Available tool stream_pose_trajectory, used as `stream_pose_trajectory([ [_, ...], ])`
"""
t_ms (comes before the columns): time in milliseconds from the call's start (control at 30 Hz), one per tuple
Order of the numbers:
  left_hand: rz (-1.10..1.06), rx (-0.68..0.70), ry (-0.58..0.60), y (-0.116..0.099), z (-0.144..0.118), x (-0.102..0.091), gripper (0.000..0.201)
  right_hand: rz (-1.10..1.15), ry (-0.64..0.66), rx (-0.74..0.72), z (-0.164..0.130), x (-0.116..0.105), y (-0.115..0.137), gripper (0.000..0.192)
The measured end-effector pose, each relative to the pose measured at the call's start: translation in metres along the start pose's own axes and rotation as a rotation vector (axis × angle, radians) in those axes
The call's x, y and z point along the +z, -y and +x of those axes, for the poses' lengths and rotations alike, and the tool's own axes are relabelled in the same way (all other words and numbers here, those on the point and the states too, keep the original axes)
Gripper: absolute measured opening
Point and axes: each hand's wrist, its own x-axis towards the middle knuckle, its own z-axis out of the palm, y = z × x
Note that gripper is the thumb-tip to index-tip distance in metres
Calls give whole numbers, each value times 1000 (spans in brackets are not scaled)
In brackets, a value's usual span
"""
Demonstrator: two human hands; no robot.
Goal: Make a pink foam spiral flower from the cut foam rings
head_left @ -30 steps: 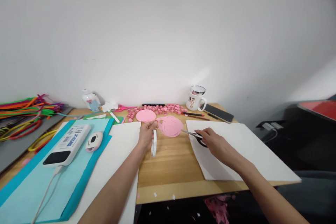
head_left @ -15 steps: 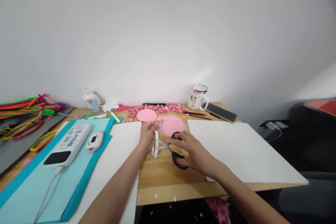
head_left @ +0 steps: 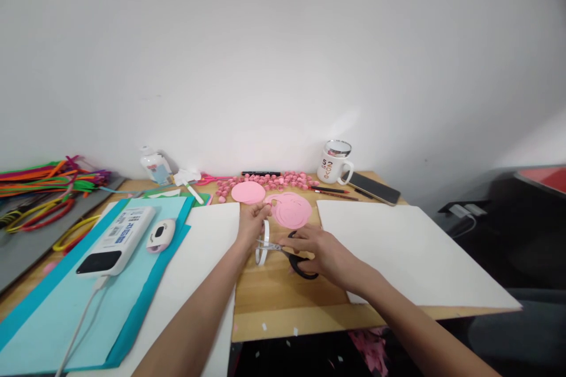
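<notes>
While the left hand point(head_left: 253, 222) pinches the top of a white ring point(head_left: 266, 232) between thumb and fingers, I have the right hand point(head_left: 325, 253) closed around the black handles of the scissors point(head_left: 276, 247), their blades pointing left across the ring. The ring stands upright over the wooden table point(head_left: 274, 294), between two white sheets point(head_left: 415, 256), though from here I can't tell whether it touches the wood; just beyond lie pink paper circles point(head_left: 248, 192).
</notes>
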Motion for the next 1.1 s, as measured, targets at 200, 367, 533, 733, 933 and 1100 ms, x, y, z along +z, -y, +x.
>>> stream_pose_trajectory([
  [200,69,69,57,3,0,0,22,88,96,-47,0,-5,0,31],
  [367,131,129,115,5,0,2,18,72,170,-93,-3,-12,2,33],
  [533,311,219,211,5,-6,6,18,-77,115,-107,-7,-5,-2,36],
  [733,613,340,171,8,-8,7,19,-278,-226,64,-23,-16,-15,41],
  [933,726,368,-12,11,5,-5,17,-240,47,309,-49,-34,-55,42],
  [1100,852,379,-37,7,1,-8,17,-202,201,360,-48,-50,-75,51],
])
